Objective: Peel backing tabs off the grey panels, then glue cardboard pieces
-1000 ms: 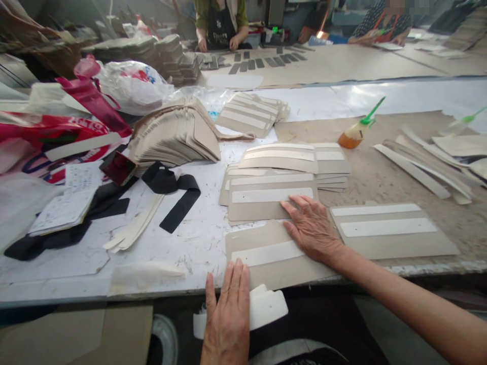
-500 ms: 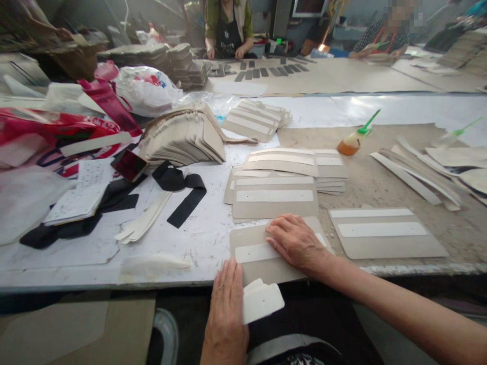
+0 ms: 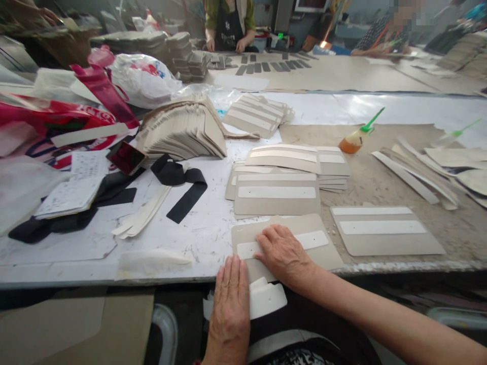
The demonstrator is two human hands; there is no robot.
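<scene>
The white-covered tabletop [image 3: 213,230] carries, at its near edge, a beige panel [image 3: 322,257] with rounded corners, and everything else is placed from that panel. Its long axis runs across the person's front, left to right, roughly along the edge. Beyond it to the left leans a thick fanned stack of beige panels [image 3: 184,134]; straight beyond, just beside it, is a pile of strip-bearing panels [image 3: 277,205]; to its right, a second panel [image 3: 388,246] bears two white strips.

The right hand [image 3: 284,253] is the nearer of the two hands — it lies right on the panel, fingers loosely bent and pressing down, closed around nothing. The left hand [image 3: 231,294] is at the panel's near left corner, fingers straight and together, so the panel stretches away forward and rightward from it. Its thumb is hidden, and I cannot tell whether it grips the loose white strips [image 3: 268,302] that stick out beside it, on the near side of the panel.

Smallest is the single white strip [image 3: 310,241] on the panel — lengthwise, its right end tilted slightly away, its middle under the right hand.
</scene>
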